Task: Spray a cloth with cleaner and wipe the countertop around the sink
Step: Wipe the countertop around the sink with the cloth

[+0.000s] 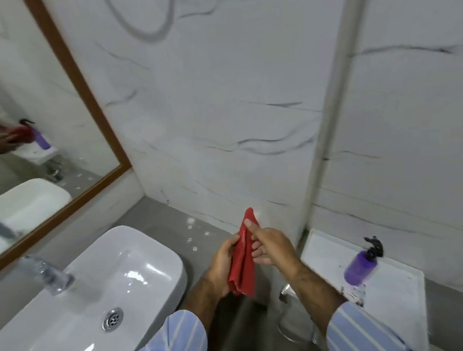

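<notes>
A red cloth (242,261) hangs folded between my two hands, above the grey countertop (162,220) just right of the white sink (117,269). My left hand (223,265) grips the cloth's left side from below. My right hand (270,245) pinches its upper edge with fingers spread behind it. A purple spray bottle with a black nozzle (361,262) stands on a white shelf (394,284) to my right, apart from both hands.
A chrome faucet (48,273) stands at the sink's left edge, with a drain (112,319) in the basin. A wood-framed mirror (78,84) hangs at upper left. Marble wall panels rise behind the counter. A metal fitting (285,294) sits below the shelf.
</notes>
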The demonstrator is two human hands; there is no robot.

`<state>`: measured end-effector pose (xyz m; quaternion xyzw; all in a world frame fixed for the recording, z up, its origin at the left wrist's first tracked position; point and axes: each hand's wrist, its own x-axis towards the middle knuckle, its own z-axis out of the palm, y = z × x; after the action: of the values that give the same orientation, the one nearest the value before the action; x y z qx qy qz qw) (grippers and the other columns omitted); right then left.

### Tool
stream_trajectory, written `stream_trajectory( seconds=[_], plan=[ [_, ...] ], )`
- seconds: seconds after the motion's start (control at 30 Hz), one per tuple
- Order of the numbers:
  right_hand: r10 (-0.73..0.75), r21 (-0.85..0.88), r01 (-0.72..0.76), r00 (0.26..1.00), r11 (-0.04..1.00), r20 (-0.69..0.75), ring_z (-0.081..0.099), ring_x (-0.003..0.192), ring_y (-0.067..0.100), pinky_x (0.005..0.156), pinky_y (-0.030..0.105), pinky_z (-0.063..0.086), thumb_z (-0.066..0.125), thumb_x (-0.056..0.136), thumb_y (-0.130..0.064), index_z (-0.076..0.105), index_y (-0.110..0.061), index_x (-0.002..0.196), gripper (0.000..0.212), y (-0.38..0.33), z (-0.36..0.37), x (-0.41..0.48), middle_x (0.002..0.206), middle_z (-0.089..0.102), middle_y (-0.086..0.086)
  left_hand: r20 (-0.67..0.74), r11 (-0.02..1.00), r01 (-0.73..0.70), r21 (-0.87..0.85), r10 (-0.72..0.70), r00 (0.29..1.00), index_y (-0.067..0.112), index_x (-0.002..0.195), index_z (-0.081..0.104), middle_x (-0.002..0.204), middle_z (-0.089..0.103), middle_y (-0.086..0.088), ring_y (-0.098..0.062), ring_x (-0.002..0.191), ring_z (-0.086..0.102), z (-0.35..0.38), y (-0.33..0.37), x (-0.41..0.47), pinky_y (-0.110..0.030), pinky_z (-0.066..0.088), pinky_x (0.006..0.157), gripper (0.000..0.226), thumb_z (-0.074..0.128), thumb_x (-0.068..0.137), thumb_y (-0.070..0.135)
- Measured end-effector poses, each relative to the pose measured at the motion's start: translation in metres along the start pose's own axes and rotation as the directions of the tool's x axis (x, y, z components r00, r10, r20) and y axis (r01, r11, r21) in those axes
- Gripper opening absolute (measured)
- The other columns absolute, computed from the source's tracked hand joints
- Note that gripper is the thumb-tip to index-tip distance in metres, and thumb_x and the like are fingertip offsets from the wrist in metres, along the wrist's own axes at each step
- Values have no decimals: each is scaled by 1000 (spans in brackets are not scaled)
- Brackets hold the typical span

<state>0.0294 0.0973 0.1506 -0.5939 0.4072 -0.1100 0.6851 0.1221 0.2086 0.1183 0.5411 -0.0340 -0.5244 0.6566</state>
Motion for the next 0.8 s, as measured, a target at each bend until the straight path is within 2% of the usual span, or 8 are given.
stream_trajectory(
  seconds=[0.1,0.2,0.3,0.37,0.47,0.57,0.63,0.8],
  plan=[
    [9,-8,-9,998,1000,57,77,92,23,87,41,65,71,88,-60,64,-13,107,51,-3,54,29,102,76,9,-29,967,-146,208,155,987,22,121,69,100,77,-5,-19,92,73,-27,27,3,-31,58,81,34,41,106,36],
    [7,-16,-7,1000,1000,14,74,98,28,87,44,63,65,99,-39,64,-15,105,25,-5,105,63,108,75,13,-32,913,-265,310,288,957,29,129,61,129,66,-5,-20,116,64,-71,47,19,-20,53,90,34,39,107,16],
    [-18,-54,17,1000,998,-4,71,103,33,91,49,58,56,104,-25,65,-15,102,14,-5,129,96,111,74,17,-71,901,-267,342,308,949,18,137,57,136,58,-7,-10,106,62,-113,68,40,-14,52,82,34,43,106,14],
    [-9,-64,11,999,998,33,71,98,32,89,49,57,56,103,-21,67,-16,96,14,-7,137,114,109,74,18,-179,930,-227,289,285,942,24,141,48,133,58,-6,-11,101,64,-137,82,51,-26,55,81,43,56,100,36],
    [20,3,-21,985,1000,172,69,90,25,84,42,56,58,102,-19,70,-10,101,15,-11,146,132,103,74,18,-288,981,-112,160,155,945,27,155,28,142,52,-1,-18,117,62,-170,103,73,-45,52,102,93,73,82,62],
    [67,-9,-68,948,998,310,72,99,28,94,47,56,62,99,-23,72,-9,112,21,-10,156,155,111,77,16,-86,996,88,23,-85,993,12,139,60,125,72,-12,-25,106,71,-195,119,94,-41,59,92,79,71,81,65],
    [103,36,-125,926,992,363,71,110,33,102,51,54,63,99,-23,72,-11,117,24,-6,161,169,121,75,19,18,988,153,24,-153,988,9,131,67,127,72,-15,-31,118,68,-207,123,105,-47,53,104,59,69,90,52],
    [278,-36,-312,780,949,561,69,122,27,107,44,54,66,100,-21,64,-11,137,39,15,156,199,131,74,12,-91,994,62,92,-53,994,-3,122,70,122,72,-24,-35,113,69,-238,125,140,-48,50,109,47,83,83,21]
  ],
)
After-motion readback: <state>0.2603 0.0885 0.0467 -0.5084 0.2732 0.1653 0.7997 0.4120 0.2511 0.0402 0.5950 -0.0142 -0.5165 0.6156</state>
